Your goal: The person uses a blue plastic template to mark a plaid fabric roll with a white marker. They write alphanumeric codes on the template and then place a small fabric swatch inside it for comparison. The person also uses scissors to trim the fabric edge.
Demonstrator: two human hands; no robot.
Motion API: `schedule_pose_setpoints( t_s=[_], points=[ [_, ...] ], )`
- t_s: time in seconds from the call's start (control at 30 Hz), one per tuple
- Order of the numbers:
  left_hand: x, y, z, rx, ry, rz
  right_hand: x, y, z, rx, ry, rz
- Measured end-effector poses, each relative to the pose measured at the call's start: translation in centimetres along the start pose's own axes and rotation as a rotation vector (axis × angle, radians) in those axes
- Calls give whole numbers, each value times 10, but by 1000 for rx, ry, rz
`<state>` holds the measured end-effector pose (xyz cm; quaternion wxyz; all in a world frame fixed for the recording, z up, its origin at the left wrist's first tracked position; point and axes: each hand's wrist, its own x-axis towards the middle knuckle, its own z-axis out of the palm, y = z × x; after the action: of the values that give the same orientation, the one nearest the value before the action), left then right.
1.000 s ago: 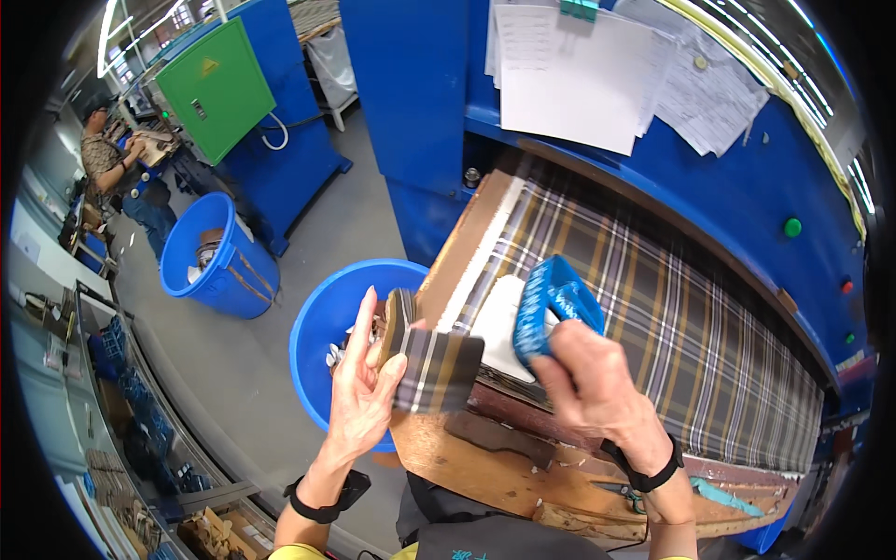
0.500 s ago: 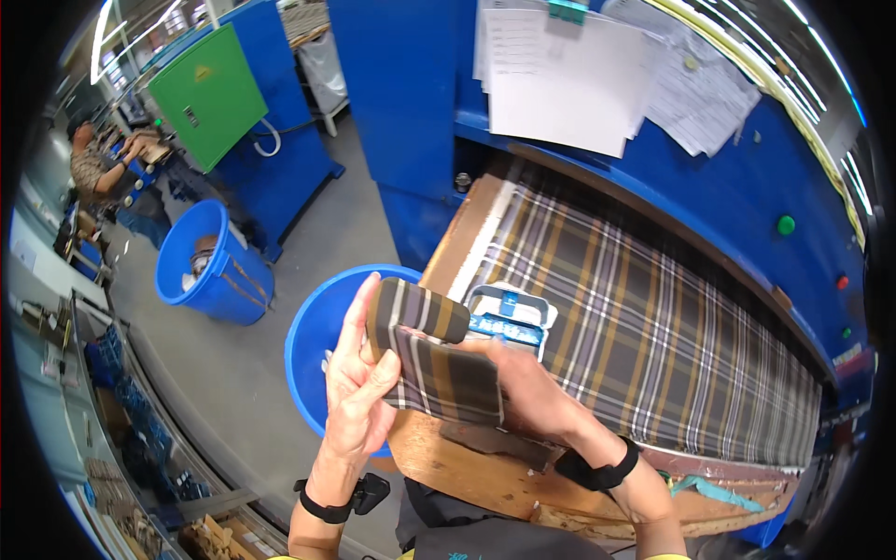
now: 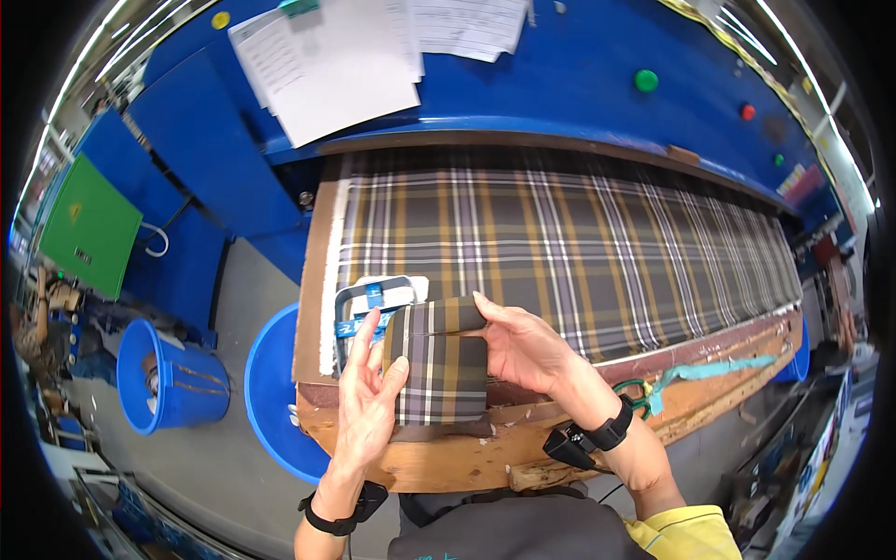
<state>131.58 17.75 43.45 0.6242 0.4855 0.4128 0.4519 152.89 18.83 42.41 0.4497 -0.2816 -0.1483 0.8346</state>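
Between my hands I hold plaid cut fabric (image 3: 437, 383) in brown, grey and white, with a narrow dark gap running across its upper part. My left hand (image 3: 366, 401) grips its left edge, thumb on the front and forefinger pointing up. At its right edge my right hand (image 3: 525, 347) closes on the upper corner. Just behind the fabric, a rounded frame (image 3: 343, 306) with blue bands and white parts lies on the spread plaid cloth (image 3: 523, 243). The held fabric and my left hand hide part of that frame.
The plaid cloth covers a bed beneath a blue machine (image 3: 560, 103). Green-handled scissors (image 3: 638, 390) and a teal strip (image 3: 709, 370) lie on the wooden front ledge (image 3: 411, 465). One blue tub (image 3: 271, 392) stands at the left, with a blue bin (image 3: 182, 387) beyond it.
My view has swung right. The fabric has turned from a slant to nearly upright and flat-facing. My right hand has moved from behind its lower part to its upper right edge.
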Motion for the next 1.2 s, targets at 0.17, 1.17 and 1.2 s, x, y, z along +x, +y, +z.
schedule_pose_setpoints(
  t_s=[0.17,1.17,1.2],
  points=[
    [7,-11,12,-205,-92,-142,-25,4,-20,43,107,-47],
    [17,-27,85,-557,-327,-504,-107,-54,-92,-523,342,-88],
    [17,-23,86,-570,-317,-521,-106,-55,-94,-525,340,-84]
  ],
)
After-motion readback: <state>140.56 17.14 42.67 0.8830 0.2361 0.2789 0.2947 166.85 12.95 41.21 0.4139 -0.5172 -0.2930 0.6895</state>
